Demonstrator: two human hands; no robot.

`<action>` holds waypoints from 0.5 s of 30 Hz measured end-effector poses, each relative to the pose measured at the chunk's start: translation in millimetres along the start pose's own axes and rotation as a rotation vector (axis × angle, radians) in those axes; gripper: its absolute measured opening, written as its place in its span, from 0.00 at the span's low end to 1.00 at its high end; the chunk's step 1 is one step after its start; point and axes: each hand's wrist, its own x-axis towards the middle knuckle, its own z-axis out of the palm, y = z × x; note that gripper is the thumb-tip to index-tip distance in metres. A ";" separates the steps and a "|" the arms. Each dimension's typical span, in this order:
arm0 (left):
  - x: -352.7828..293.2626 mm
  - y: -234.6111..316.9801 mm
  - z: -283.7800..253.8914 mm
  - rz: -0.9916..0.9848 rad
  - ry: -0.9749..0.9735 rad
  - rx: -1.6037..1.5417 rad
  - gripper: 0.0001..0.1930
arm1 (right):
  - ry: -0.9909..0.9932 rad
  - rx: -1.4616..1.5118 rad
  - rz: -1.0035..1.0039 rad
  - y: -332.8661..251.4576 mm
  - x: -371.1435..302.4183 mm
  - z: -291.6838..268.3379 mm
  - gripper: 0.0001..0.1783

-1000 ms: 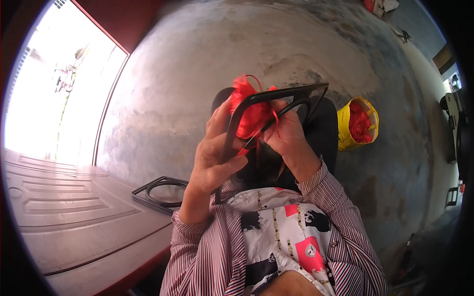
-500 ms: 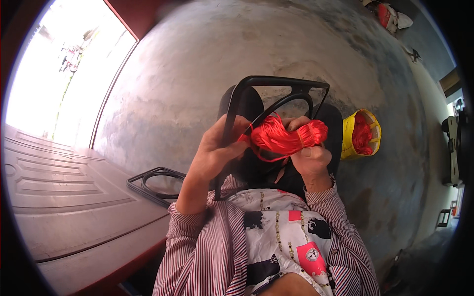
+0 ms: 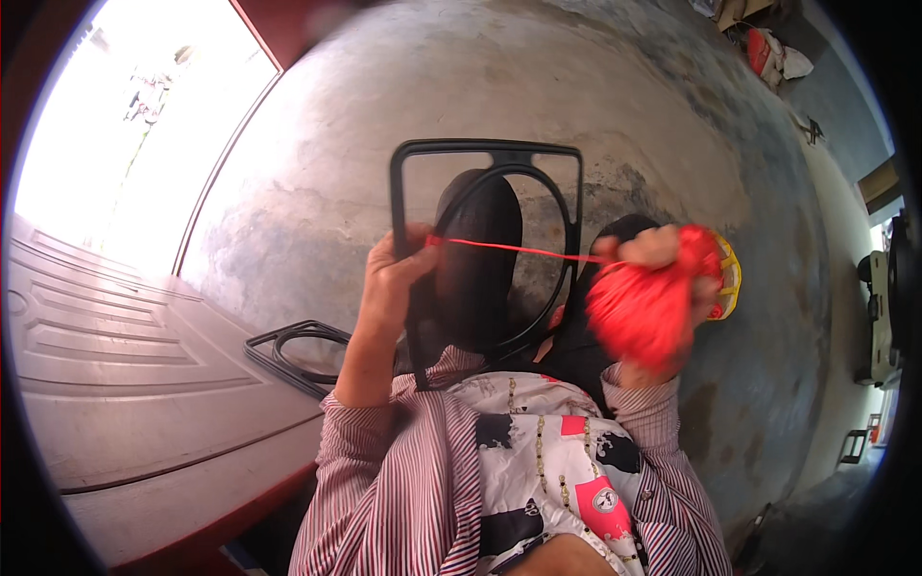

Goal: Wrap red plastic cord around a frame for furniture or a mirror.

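Concrete floor [image 3: 384, 96], grey | bright doorway [image 3: 120, 182] | left hand [image 3: 387, 280] grips black frame [image 3: 490, 147] | right hand [image 3: 653, 248] grips red cord [image 3: 639, 312]

No readable lettering, no legible numbers

Red skein [image 3: 639, 312]: right of the black frame [image 3: 490, 147], blurred, single strands not readable.
Right hand [image 3: 653, 248]: right of the frame, blurred, partly hidden by the skein.
Yellow bag [image 3: 735, 278]: farther right of the frame, mostly hidden behind skein and hand.
Striped shirt [image 3: 403, 480]: below the frame, cut off by the lower edge.
Doorway [image 3: 86, 182]: far left of the frame, washed out.
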 end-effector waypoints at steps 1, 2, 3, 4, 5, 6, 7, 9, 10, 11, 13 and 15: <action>-1.1 0.9 -6.2 0.002 0.003 -0.008 0.09 | 0.048 0.068 -0.044 -21.0 5.3 5.9 0.14; -0.7 2.0 -8.8 -0.005 -0.012 -0.021 0.09 | -0.012 0.050 0.010 -53.4 11.0 -29.4 0.17; -1.0 3.5 -9.2 -0.011 -0.018 -0.029 0.10 | -0.071 0.039 0.071 -57.4 27.3 -33.9 0.21; -3.3 4.8 -7.3 -0.009 -0.011 0.007 0.10 | 0.076 -0.055 0.097 -56.9 23.1 -34.2 0.24; -5.5 6.5 -2.4 -0.007 -0.016 0.006 0.10 | 0.225 -0.149 0.120 -51.8 15.8 -34.3 0.27; -7.9 10.2 4.2 0.005 -0.004 0.052 0.11 | 0.222 -0.204 0.195 -35.9 17.0 -24.7 0.32; -8.8 12.1 8.1 0.017 0.002 0.096 0.11 | 0.412 -0.267 0.150 -17.7 17.1 -21.4 0.31; -8.2 11.6 9.2 0.013 -0.043 0.145 0.09 | 0.234 -0.546 0.409 1.7 9.6 -11.5 0.37; -7.2 10.3 10.8 0.179 -0.076 0.289 0.08 | 0.209 -0.654 0.483 12.9 12.0 11.2 0.37; -6.8 9.6 12.9 0.347 -0.110 0.431 0.07 | 0.184 -0.658 0.529 20.2 15.5 22.1 0.33; -8.0 18.8 27.8 0.581 -0.139 0.721 0.09 | 0.080 -0.782 0.574 25.5 26.1 22.9 0.27; -17.0 30.1 49.6 0.633 -0.190 0.828 0.18 | 0.122 -0.946 0.493 34.3 41.3 25.4 0.25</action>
